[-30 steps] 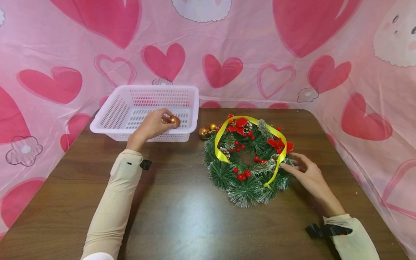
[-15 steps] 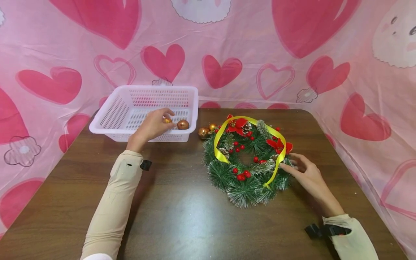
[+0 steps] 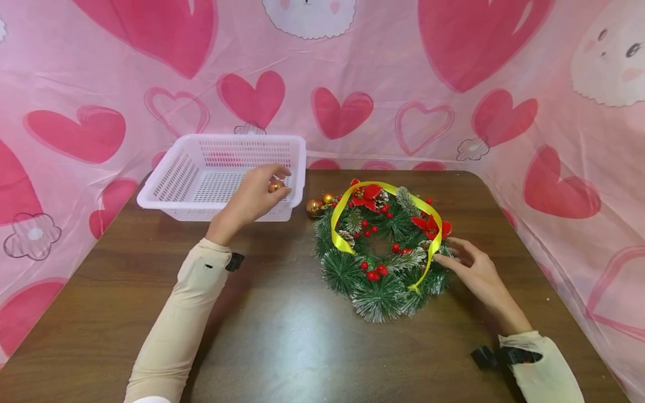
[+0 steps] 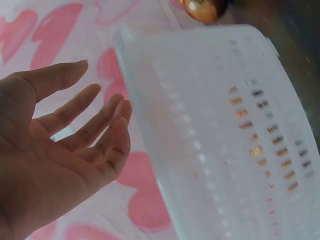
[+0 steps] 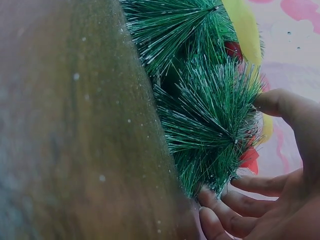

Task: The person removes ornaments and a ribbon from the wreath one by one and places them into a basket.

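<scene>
My left hand is over the front right of a white plastic basket, fingers loosely bent. In the left wrist view its palm is bare, just outside the basket wall. Copper-coloured bauble shows between thumb and fingers in the head view, lying in the basket; orange glints show through the wall's slots. A green Christmas wreath with red berries, red flowers, pine cones and a yellow ribbon lies flat on the table. My right hand holds its right edge, thumb on top, fingers at the outer side.
Copper and gold baubles sit at the wreath's upper left, close to the basket. Brown wooden table spreads in front. A pink heart-printed cloth hangs behind and along the right side.
The left hand released the copper bauble into the basket, then moved slightly right over it with loose fingers. The right hand and wreath have stayed put.
</scene>
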Demonstrator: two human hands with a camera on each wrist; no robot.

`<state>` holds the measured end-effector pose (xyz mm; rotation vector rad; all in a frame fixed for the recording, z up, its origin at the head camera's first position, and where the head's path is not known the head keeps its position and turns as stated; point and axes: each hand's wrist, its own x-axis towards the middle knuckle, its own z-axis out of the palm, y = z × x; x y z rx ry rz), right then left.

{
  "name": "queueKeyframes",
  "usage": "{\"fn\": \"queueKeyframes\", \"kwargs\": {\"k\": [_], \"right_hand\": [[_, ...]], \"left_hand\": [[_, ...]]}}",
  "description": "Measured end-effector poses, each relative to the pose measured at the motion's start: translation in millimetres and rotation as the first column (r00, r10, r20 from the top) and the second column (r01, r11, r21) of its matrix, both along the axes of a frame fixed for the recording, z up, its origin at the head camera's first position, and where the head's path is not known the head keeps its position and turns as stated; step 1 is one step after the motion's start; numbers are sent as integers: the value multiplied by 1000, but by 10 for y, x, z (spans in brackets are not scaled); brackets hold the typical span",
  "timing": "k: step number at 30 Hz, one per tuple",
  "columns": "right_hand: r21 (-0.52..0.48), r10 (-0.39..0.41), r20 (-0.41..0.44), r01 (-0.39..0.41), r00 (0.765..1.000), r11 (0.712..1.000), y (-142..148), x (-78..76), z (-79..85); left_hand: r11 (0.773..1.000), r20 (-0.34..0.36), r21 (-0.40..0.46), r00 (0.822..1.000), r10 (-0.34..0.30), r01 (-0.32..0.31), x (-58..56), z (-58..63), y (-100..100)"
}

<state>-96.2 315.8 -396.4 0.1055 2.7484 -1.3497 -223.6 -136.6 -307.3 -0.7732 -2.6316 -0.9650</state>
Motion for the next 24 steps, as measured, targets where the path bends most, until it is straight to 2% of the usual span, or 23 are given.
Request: {"fn": "queueKeyframes", "kwargs": {"k": [6, 10, 15, 24], "right_hand": [[65, -4, -46, 6, 999, 998, -20, 7, -24], [106, -16, -74, 24, 997, 994, -40, 5, -52], [152, -22, -81, 34, 996, 988, -68, 11, -60], [151, 2, -86, 11, 996, 988, -42, -1, -16]], "left_hand": [[997, -70, -11, 995, -70, 70, 118, 8, 214], [990, -96, -1, 986, -139, 139, 159, -41, 348], [975, -47, 7, 974, -223, 224, 187, -113, 472], [967, -2, -30, 967, -253, 253, 185, -224, 557]]}}
